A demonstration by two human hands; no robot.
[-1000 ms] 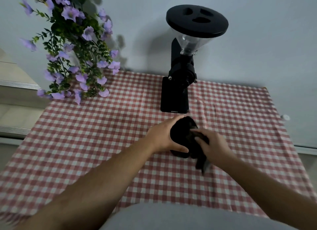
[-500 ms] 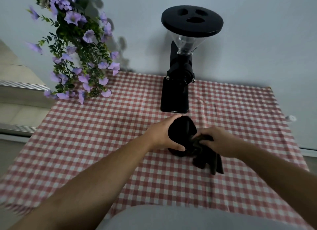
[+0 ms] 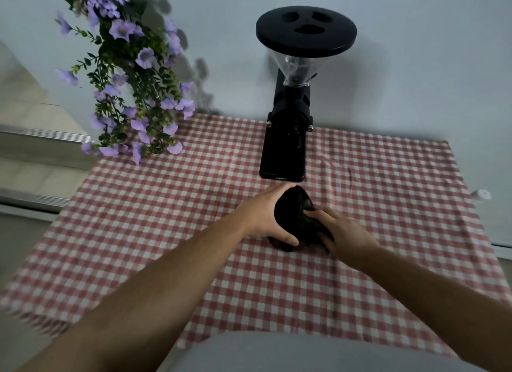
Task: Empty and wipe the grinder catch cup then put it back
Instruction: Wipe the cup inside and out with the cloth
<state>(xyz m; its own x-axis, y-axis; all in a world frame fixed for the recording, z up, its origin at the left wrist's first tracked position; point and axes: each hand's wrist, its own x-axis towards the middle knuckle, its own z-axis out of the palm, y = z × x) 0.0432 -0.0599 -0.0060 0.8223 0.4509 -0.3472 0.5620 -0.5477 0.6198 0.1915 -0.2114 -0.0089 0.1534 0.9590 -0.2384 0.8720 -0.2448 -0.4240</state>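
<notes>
Presently the left hand (image 3: 263, 216) clasps the catch cup (image 3: 291, 208) while the right hand (image 3: 343, 233) clenches a dark cloth (image 3: 310, 227) inside (leftover grounds might spill onto the surface (image 3: 194, 205)).

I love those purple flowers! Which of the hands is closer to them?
Left. The left hand is on the flowers' side, gripping the black cup. The right hand is farther off, on the cup's other side, pressing a dark cloth into it.

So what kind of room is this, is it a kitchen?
Probably a corner of a home, maybe a kitchen or dining spot, though I can't be sure. A coffee grinder stands on a red checked tablecloth, purple flowers hang beside it, and the wall is plain.
</notes>
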